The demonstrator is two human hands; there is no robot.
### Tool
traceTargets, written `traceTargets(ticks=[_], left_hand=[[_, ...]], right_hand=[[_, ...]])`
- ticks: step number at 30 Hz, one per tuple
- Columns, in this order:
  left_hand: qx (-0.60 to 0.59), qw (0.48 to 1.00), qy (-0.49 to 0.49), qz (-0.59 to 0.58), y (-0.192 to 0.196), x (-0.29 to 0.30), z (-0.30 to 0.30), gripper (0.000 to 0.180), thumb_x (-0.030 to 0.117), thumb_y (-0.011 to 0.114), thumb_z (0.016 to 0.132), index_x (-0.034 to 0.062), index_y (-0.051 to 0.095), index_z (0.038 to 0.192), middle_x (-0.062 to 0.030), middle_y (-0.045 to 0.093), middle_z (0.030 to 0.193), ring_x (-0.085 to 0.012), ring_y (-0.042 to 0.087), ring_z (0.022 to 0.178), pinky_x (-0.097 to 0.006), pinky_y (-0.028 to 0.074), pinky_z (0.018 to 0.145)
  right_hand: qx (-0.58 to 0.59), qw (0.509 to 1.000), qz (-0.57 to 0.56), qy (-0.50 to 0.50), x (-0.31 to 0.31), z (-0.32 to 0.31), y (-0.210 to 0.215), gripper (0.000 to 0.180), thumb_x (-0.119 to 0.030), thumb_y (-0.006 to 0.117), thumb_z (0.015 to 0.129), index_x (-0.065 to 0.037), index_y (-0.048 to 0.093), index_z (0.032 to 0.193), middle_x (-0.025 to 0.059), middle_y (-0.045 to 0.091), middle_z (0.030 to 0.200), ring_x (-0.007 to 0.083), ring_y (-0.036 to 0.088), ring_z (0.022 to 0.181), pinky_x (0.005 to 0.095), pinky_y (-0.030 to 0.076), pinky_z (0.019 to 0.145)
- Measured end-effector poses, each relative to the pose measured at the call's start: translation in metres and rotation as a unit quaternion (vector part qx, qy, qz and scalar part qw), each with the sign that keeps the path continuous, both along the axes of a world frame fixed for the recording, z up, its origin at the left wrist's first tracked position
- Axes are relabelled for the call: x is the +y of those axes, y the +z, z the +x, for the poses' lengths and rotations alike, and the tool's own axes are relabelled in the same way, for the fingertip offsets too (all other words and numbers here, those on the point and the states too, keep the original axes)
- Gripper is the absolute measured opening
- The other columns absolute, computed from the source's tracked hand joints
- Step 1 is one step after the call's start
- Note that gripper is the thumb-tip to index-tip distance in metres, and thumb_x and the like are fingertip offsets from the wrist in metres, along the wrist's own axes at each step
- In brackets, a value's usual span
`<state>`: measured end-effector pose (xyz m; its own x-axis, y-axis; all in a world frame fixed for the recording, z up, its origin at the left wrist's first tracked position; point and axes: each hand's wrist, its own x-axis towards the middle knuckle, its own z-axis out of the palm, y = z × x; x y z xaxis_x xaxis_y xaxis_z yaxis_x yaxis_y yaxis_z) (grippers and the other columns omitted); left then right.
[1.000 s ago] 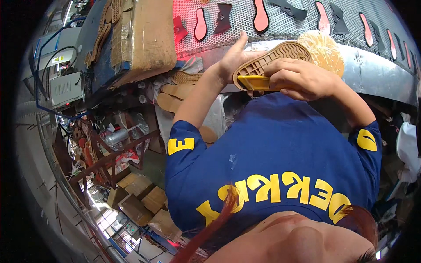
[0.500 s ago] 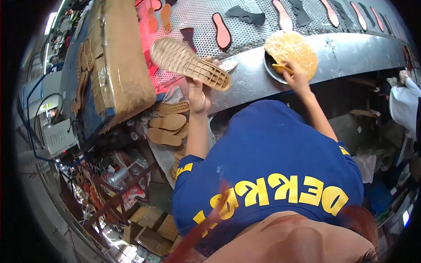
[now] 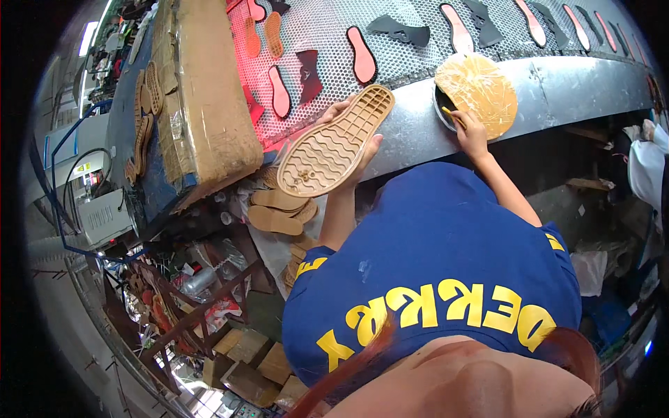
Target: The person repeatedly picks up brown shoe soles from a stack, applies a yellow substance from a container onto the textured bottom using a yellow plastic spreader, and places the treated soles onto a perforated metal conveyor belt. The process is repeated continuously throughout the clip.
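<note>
My left hand (image 3: 368,155) is closed around a tan shoe sole (image 3: 333,150), its thumb on one edge and its fingers on the other. The sole is tilted, with a wavy, grid-patterned face showing. Over at the metal ledge my right hand (image 3: 472,134) grips a thin yellow handle (image 3: 449,113) whose tip goes into a round pot (image 3: 439,104). What the tip touches inside is hidden. A yellow-orange round cover (image 3: 488,94), wrinkled and streaked on top, lies over most of the pot.
Pink insoles (image 3: 362,56) and black cut pieces (image 3: 398,31) lie along a mesh conveyor (image 3: 334,28) behind a metal ledge (image 3: 550,83). A cardboard-covered bench (image 3: 209,90) stands left. More tan soles (image 3: 275,212) are stacked below it. A person in white (image 3: 648,164) is at far right.
The sole in my left hand has swung round, its gridded end now pointing up and away, and come nearer. My right hand keeps its hold on the yellow handle at the pot.
</note>
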<state>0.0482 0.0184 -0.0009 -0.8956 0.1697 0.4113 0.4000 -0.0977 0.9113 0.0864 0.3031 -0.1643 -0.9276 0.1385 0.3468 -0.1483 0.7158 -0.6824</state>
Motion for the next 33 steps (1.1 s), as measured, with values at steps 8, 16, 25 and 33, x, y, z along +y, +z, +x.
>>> traceTargets(ticks=[8,16,25,33], left_hand=[[0.059,0.994,0.051,-0.077,0.022,0.006,0.006,0.077,0.010,0.069,0.073,0.0107,0.034,0.141,-0.0068,0.046,0.140,-0.0188,0.041,0.133,-0.035,0.027,0.114],[0.095,0.987,0.054,-0.122,0.049,0.015,0.007,0.074,0.023,0.064,0.069,0.0140,0.045,0.140,0.0040,0.048,0.143,-0.0091,0.038,0.131,-0.026,0.021,0.112],[0.111,0.985,0.045,-0.128,0.060,0.021,0.013,0.078,0.028,0.067,0.067,0.0152,0.045,0.140,0.0048,0.046,0.144,-0.0079,0.038,0.130,-0.024,0.021,0.112],[0.093,0.974,0.062,-0.200,0.063,0.021,0.019,0.078,0.024,0.070,0.069,0.0172,0.040,0.141,0.0025,0.047,0.142,-0.0078,0.040,0.130,-0.026,0.025,0.111]], right_hand=[[-0.054,0.768,-0.635,-0.056,-0.002,-0.013,0.048,0.018,-0.015,0.052,0.100,0.001,0.055,0.108,0.0144,0.063,0.102,0.0176,0.065,0.082,0.0279,0.054,0.071],[0.206,0.939,-0.243,0.133,-0.042,-0.012,0.203,0.049,-0.044,0.054,0.097,0.003,0.063,0.099,0.0191,0.063,0.106,0.0288,0.062,0.098,0.0378,0.049,0.086],[0.224,0.947,-0.189,0.134,-0.058,-0.018,0.212,0.037,-0.034,0.062,0.093,0.002,0.066,0.102,0.0163,0.065,0.102,0.0275,0.064,0.092,0.0342,0.051,0.080],[0.205,0.946,-0.166,0.190,-0.070,-0.011,0.220,0.038,-0.034,0.066,0.090,0.001,0.065,0.103,0.0157,0.063,0.105,0.0271,0.065,0.095,0.0344,0.053,0.080]])
